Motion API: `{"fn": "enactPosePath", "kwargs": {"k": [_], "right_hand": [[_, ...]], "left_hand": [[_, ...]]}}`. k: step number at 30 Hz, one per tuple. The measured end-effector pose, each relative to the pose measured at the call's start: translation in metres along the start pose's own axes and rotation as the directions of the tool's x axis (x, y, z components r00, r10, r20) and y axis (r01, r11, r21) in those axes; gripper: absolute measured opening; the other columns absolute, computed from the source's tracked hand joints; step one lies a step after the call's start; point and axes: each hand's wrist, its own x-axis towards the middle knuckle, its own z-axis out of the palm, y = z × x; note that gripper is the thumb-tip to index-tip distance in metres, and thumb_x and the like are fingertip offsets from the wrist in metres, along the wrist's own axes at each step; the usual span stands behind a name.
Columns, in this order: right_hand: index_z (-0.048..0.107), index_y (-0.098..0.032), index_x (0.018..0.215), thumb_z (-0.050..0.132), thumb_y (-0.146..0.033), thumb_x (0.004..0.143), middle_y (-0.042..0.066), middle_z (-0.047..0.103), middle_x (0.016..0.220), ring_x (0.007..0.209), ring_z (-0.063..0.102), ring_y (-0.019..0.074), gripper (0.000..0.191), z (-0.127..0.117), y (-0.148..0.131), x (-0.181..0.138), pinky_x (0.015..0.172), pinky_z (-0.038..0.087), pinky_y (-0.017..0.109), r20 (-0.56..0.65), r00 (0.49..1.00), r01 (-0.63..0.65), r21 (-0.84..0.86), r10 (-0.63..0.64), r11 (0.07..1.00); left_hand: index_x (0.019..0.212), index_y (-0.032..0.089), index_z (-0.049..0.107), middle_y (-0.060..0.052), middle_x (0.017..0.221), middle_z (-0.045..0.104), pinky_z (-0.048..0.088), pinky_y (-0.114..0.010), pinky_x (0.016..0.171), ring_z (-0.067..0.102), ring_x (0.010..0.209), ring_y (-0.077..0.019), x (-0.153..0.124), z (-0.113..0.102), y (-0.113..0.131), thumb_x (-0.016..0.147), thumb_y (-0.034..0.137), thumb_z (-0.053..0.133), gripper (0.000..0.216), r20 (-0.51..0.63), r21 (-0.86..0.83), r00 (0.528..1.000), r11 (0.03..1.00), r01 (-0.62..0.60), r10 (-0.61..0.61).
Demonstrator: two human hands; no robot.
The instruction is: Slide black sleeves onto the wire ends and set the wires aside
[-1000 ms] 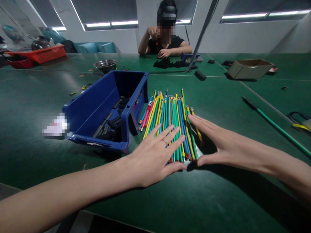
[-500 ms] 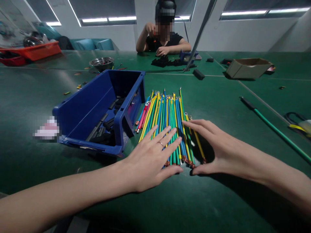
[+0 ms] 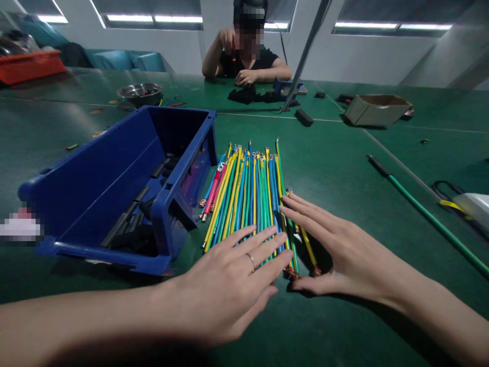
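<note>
A row of short cables, yellow, green, blue and red, lies side by side on the green table. Many have metal lugs at the far end, and bare copper strands show at some near ends. My left hand, with a ring on one finger, rests flat over the near ends and hides some of them. At the row's right side my right hand is open, thumb apart from its stretched fingers. Its fingertips touch the outer cables. A yellow cable lies slanted between thumb and fingers, not gripped.
A blue bin with black tube-like pieces stands close on the left. To the right lie a long green cable and a cardboard box. Behind are a metal bowl, a slanted metal pole and a seated person.
The view has shifted, and the bin appears larger and farther left. My left hand has slid back toward the cables' near ends. My right hand's fingers lie closer along the row's right edge.
</note>
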Motion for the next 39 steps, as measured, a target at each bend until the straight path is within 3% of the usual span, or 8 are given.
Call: {"fn": "enactPosePath", "kwargs": {"k": [4,7,10,12,18,24,31,39], "right_hand": [[0.022,-0.022,0.170,0.076,-0.076,0.077,0.020,0.041,0.168,0.151,0.044,0.0410,0.121,-0.001,0.005,0.000,0.112,0.051,0.060,0.038,0.999,0.006,-0.009,-0.005,1.000],[0.018,-0.025,0.171,0.073,-0.088,0.068,0.019,0.031,0.173,0.153,0.040,0.0451,0.132,0.000,0.009,-0.002,0.114,0.050,0.063,0.061,0.998,-0.025,0.022,0.023,0.999],[0.009,-0.025,0.172,0.069,-0.090,0.070,0.018,0.018,0.177,0.157,0.029,0.0477,0.135,0.000,0.010,-0.004,0.115,0.046,0.068,0.078,0.996,-0.050,0.008,0.049,0.999],[0.007,-0.023,0.172,0.069,-0.087,0.073,0.018,0.019,0.177,0.157,0.029,0.0474,0.133,0.001,0.010,-0.004,0.117,0.043,0.070,0.087,0.995,-0.050,-0.007,0.051,0.999],[0.017,-0.024,0.170,0.076,-0.072,0.077,0.017,0.035,0.171,0.151,0.042,0.0454,0.121,0.003,0.010,-0.003,0.115,0.050,0.064,0.040,0.995,-0.089,0.019,0.088,0.996],[0.022,-0.033,0.169,0.079,-0.068,0.076,0.015,0.053,0.156,0.135,0.059,0.0441,0.115,-0.001,0.004,-0.002,0.101,0.061,0.059,0.018,0.991,-0.132,0.108,0.131,0.985],[0.019,-0.035,0.170,0.079,-0.086,0.062,0.013,0.031,0.173,0.150,0.040,0.0520,0.135,-0.005,0.006,-0.010,0.107,0.055,0.067,0.089,0.990,-0.118,0.129,0.107,0.985],[0.015,-0.033,0.171,0.083,-0.076,0.066,0.011,0.030,0.175,0.151,0.042,0.0465,0.132,-0.014,0.021,-0.019,0.109,0.053,0.064,0.157,0.980,-0.146,0.119,0.126,0.982]], "left_hand": [[0.150,0.011,0.056,-0.014,0.164,0.049,0.038,-0.046,0.127,0.044,0.155,-0.0285,0.000,0.007,-0.005,0.110,0.029,0.044,0.046,-0.028,-0.032,1.000,0.999,-0.002,0.001],[0.150,0.013,0.056,-0.012,0.163,0.051,0.034,-0.043,0.130,0.043,0.156,-0.0251,-0.001,0.017,-0.008,0.109,0.030,0.046,0.046,-0.076,-0.050,0.997,0.999,0.000,-0.004],[0.149,0.015,0.057,-0.009,0.164,0.050,0.034,-0.041,0.130,0.041,0.156,-0.0225,-0.003,0.027,-0.009,0.110,0.031,0.044,0.044,-0.139,-0.065,0.990,0.998,0.015,-0.024],[0.149,0.017,0.057,-0.008,0.166,0.048,0.036,-0.041,0.129,0.041,0.156,-0.0216,-0.004,0.030,-0.008,0.111,0.033,0.042,0.044,-0.162,-0.081,0.985,0.996,0.044,-0.057],[0.153,0.018,0.053,-0.006,0.169,0.042,0.035,-0.041,0.130,0.036,0.159,-0.0200,-0.002,0.024,-0.004,0.110,0.037,0.049,0.047,-0.071,-0.065,0.994,0.995,0.074,-0.078],[0.153,0.020,0.053,-0.005,0.168,0.043,0.038,-0.040,0.129,0.036,0.159,-0.0189,0.001,0.024,-0.006,0.110,0.037,0.050,0.046,-0.066,-0.034,0.994,0.996,0.085,-0.087],[0.158,0.019,0.048,-0.006,0.169,0.039,0.033,-0.042,0.131,0.033,0.160,-0.0204,0.000,0.021,-0.006,0.112,0.032,0.045,0.047,-0.026,-0.088,0.997,0.993,0.075,-0.077],[0.154,0.017,0.053,-0.009,0.168,0.040,0.042,-0.047,0.127,0.039,0.157,-0.0246,0.000,0.022,-0.010,0.112,0.032,0.042,0.046,-0.017,-0.063,0.999,0.997,0.042,-0.043]]}}
